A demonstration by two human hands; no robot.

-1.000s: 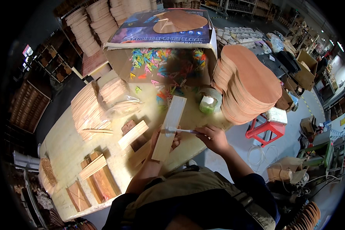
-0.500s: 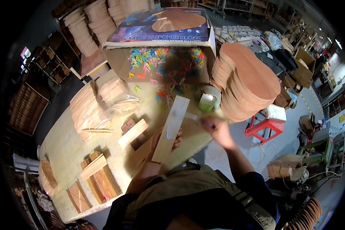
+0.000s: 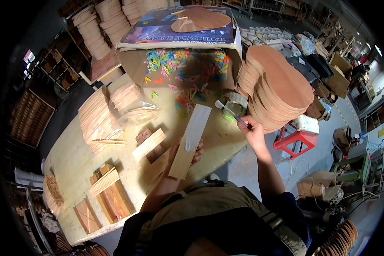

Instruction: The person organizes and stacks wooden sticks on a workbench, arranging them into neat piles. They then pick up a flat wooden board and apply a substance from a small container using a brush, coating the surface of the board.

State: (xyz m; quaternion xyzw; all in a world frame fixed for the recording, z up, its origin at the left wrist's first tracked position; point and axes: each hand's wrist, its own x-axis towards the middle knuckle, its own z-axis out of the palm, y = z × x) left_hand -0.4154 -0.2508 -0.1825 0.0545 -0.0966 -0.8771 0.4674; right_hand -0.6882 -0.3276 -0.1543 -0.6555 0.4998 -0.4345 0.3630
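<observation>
My left hand is closed around a narrow flat wooden board, holding it tilted above the table's near edge. The far part of the board's face looks whitish and wet, with a thicker glossy patch about halfway down, which looks like glue. Pinched in my right hand is a small brush with a purple handle and pale bristles. Its tip is beside the mouth of a glue jar, which is whitish with green low on its side; whether they touch I cannot tell.
A cardboard box of colourful small clips lies on its side at the back. A tall stack of curved wooden plates stands right of the jar. Thin wooden strips, wooden blocks and a small strip bundle cover the left. A red stool stands beyond.
The brush has gone from over the board's right side, blurred, up and right to the jar, with my right hand rising. My left hand and the board have barely moved.
</observation>
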